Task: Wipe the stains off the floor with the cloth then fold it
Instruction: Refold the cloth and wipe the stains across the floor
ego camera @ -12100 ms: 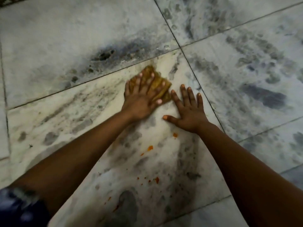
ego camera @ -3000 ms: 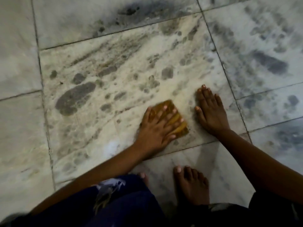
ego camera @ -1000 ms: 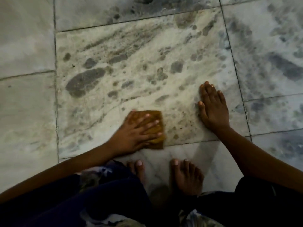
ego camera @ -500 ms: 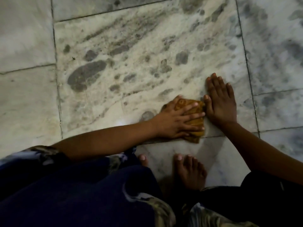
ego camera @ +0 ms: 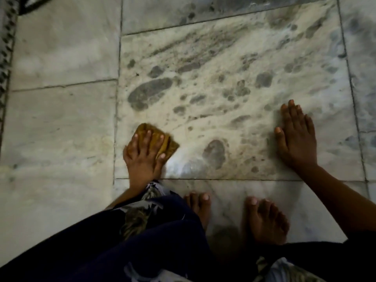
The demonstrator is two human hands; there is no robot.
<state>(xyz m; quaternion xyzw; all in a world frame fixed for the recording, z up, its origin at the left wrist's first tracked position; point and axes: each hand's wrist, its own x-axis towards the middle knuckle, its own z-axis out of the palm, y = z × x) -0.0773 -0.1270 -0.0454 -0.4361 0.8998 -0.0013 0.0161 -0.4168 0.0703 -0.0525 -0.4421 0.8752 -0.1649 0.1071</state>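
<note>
A bunched mustard-yellow cloth (ego camera: 170, 145) lies on the marble floor near the left edge of the veined tile (ego camera: 223, 58). My left hand (ego camera: 143, 154) presses down on it with spread, nearly straight fingers covering most of it. My right hand (ego camera: 296, 139) lies flat on the floor at the tile's right side, fingers straight, holding nothing, well apart from the cloth. A wet sheen (ego camera: 189, 165) shows on the tile just right of the cloth. No coloured stains are visible on the floor.
My bare feet (ego camera: 262, 218) stand on the slab just below the tile joint, between my arms. My dark patterned clothing (ego camera: 122, 241) fills the lower left. A dark patterned border (ego camera: 5, 58) runs along the far left edge. Pale marble slabs (ego camera: 61, 129) lie to the left.
My left hand has slid the cloth from beside my right hand leftward to the tile's left edge. My right hand stays planted on the floor.
</note>
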